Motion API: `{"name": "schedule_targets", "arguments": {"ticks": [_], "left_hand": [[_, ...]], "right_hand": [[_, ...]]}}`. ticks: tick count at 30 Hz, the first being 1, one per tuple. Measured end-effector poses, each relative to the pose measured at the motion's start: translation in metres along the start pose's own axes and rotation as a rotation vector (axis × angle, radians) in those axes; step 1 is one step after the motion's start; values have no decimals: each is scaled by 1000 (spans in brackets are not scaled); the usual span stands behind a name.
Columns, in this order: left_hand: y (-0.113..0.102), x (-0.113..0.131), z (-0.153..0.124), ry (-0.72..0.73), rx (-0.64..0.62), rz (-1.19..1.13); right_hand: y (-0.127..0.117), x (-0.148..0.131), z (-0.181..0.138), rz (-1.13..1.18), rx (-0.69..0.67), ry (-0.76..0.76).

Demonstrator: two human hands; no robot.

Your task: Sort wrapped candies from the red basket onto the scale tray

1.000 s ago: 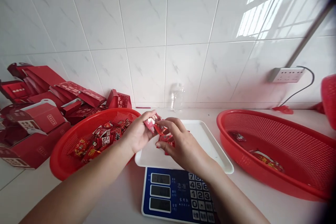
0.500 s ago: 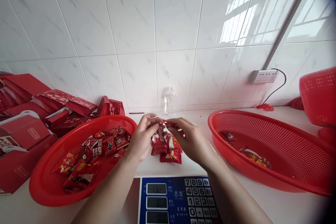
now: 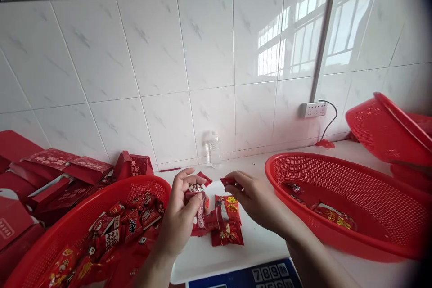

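Note:
My left hand [image 3: 184,211] is closed on a red and white candy packet [image 3: 197,187], above the white pan of a scale [image 3: 192,261]. A little to the right, my right hand [image 3: 258,195] pinches a small red packet [image 3: 228,182], partly hidden by its fingers. Beneath and between the hands lie several red wrapped snacks, among them a red and yellow packet [image 3: 230,207] and a shiny red packet [image 3: 227,234]. The scale's blue keypad panel [image 3: 243,274] shows at the bottom edge.
On the left, a red basket [image 3: 141,184] holds many packets, with red cardboard boxes [image 3: 67,162] behind. Another red basket [image 3: 290,162] with a few packets stands right; a tilted basket [image 3: 384,130] is beyond. A clear bottle [image 3: 215,150] is by the tiled wall.
My hands, formerly together at the packets, have moved apart, each holding a packet. The view has tilted upward, so a patterned tile band shows and less of the scale panel is visible.

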State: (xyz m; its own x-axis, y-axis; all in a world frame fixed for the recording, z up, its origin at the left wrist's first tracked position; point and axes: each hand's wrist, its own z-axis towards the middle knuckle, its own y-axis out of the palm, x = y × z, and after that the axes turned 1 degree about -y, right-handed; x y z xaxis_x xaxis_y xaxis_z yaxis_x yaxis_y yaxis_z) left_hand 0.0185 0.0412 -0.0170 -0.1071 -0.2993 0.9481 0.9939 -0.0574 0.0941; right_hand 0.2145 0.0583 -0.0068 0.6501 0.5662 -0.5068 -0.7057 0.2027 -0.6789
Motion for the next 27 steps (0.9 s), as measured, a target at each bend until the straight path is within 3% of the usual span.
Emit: {"name": "schedule_targets", "arguments": {"ticks": [4, 9, 16, 19, 22, 27], "left_hand": [[4, -1, -7, 27, -39, 55], [8, 6, -14, 23, -74, 46], [7, 5, -18, 16, -208, 93], [7, 0, -18, 24, -268, 94], [7, -4, -19, 24, -299, 57], [10, -6, -16, 20, -214, 70]], "right_hand": [[7, 15, 3, -211, -168, 86], [9, 23, 4, -213, -249, 106], [7, 10, 8, -57, -225, 91], [6, 4, 6, 238, -286, 10], [8, 1, 3, 495, -260, 9], [9, -5, 2, 314, -115, 97]]}}
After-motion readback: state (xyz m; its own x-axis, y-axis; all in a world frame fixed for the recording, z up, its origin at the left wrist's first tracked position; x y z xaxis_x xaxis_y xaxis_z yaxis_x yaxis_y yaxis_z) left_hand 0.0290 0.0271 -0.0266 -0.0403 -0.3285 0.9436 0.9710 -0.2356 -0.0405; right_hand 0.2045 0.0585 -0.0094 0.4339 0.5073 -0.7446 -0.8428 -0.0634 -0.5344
